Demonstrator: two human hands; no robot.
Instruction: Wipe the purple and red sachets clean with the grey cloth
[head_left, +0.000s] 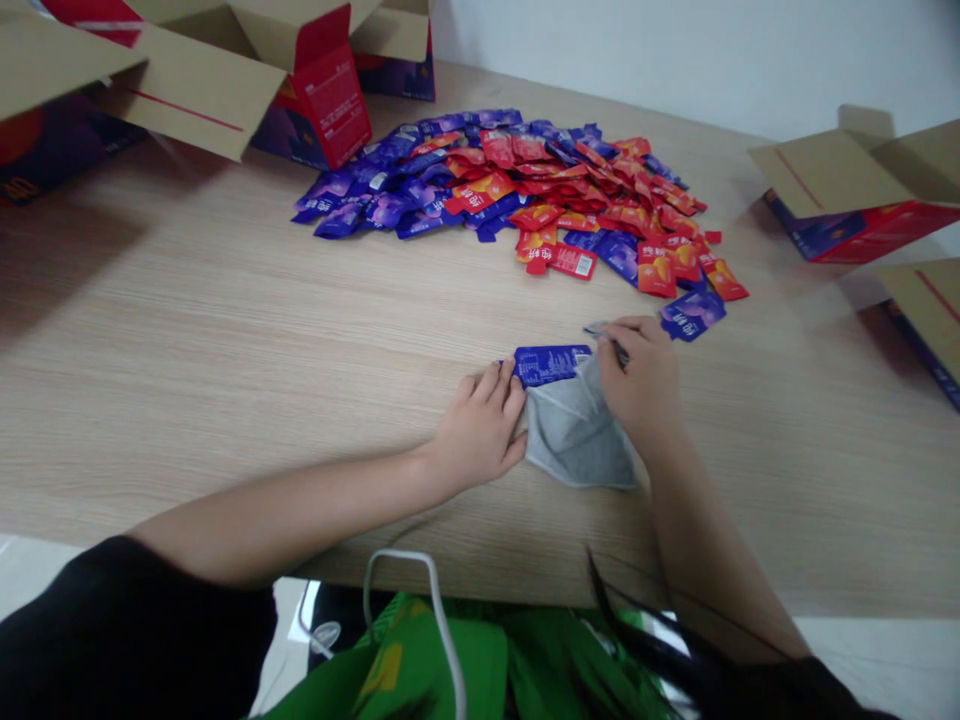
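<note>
A blue sachet lies on the table with its printed back and barcode facing up. My left hand rests palm down at the sachet's left edge, fingers stretched out, its thumb side against a grey cloth. The cloth covers the sachet's lower right part. Pinched in my right hand is the upper end of this cloth, at the sachet's right side. Just beyond that hand, another blue sachet lies alone, front up.
A wide heap of blue and red sachets spreads across the far part of the wooden table. Open cartons stand at the back left, among them one with a red flap. More open cartons stand at the right. A white cable hangs in front of me.
</note>
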